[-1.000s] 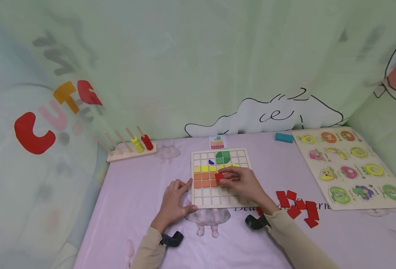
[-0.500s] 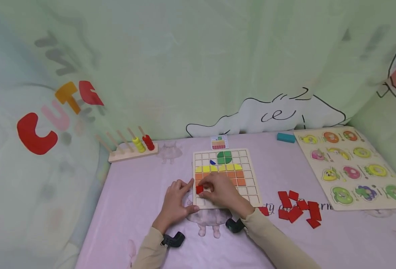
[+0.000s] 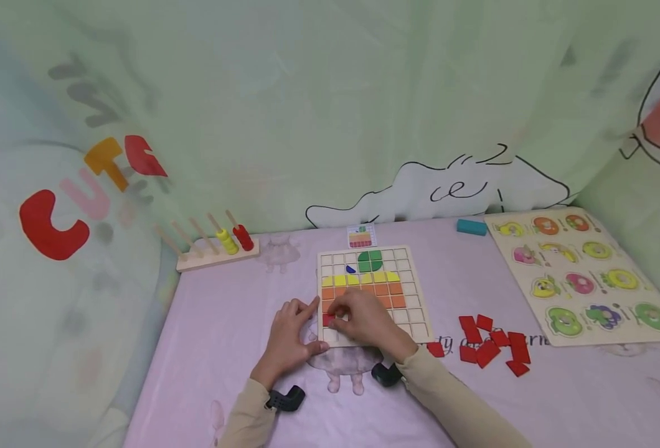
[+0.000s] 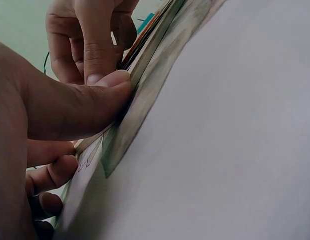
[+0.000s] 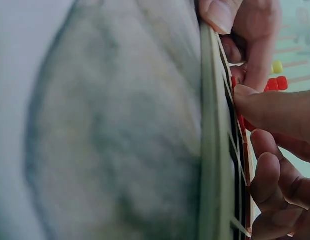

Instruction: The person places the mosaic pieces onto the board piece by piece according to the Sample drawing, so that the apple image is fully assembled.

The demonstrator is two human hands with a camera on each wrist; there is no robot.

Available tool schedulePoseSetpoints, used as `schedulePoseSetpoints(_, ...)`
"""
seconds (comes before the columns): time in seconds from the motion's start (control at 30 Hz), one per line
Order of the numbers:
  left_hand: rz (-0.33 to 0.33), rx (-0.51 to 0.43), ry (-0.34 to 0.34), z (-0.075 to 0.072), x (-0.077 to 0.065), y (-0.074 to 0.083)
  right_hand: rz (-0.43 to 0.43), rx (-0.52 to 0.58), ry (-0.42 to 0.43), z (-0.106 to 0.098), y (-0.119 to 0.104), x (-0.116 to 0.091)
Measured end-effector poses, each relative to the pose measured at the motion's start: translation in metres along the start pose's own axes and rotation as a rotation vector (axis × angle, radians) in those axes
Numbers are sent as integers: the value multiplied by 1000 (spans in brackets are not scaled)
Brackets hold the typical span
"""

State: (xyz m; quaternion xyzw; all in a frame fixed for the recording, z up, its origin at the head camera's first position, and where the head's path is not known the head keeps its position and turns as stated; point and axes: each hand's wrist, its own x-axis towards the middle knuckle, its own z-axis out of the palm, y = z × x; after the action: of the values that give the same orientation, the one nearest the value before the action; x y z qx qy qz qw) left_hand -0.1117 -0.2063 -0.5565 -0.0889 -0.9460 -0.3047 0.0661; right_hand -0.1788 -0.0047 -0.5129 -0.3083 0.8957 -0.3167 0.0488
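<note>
A wooden grid board (image 3: 421, 300) lies on the table with green, yellow, orange and blue pieces in its cells. My left hand (image 3: 289, 339) spans the board's near-left corner, index finger at the left edge and thumb at the near edge; in the left wrist view the thumb (image 4: 89, 107) lies along the edge. My right hand (image 3: 363, 317) reaches over the board and pinches a red square tile (image 3: 327, 320) at the leftmost cell, just below the orange rows. The right wrist view shows its thumb (image 5: 265, 107) against the red tile, low on the board; the fingers partly hide it.
Several loose red tiles (image 3: 488, 354) lie right of the board. A picture card (image 3: 361, 236) stands behind it. Farther off are a peg stand (image 3: 218, 256) with yellow and red beads, a teal block (image 3: 471, 227) and a fruit puzzle board (image 3: 532, 280).
My right hand has carried the red tile left and toward me, from over the orange rows down to the leftmost cell below them. My left hand stays at the board's corner.
</note>
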Motion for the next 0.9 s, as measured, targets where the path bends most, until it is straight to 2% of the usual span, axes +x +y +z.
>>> schedulePoseSetpoints(0.23,-3,-3,-3,-2,1,1,26,-14,1,0,-5,1)
schedulePoseSetpoints(0.33,-7,-11,-8,-2,0,1,4,-15,-5,-1,-5,0)
schedulePoseSetpoints(0.47,-17,-12,-16,-1,0,3,-29,45,-34,-11,0,-4)
schedulePoseSetpoints(0.57,-28,-5,-21,0,-1,4,-10,99,-45,-28,8,-11)
schedulePoseSetpoints(0.63,-35,-5,-25,1,-1,5,23,97,-28,-44,16,-19)
schedulePoseSetpoints(0.8,-37,5,-23,1,-1,5,176,0,16,-91,50,-46)
schedulePoseSetpoints(0.9,-36,9,-14,0,0,5,282,-49,11,-117,73,-69)
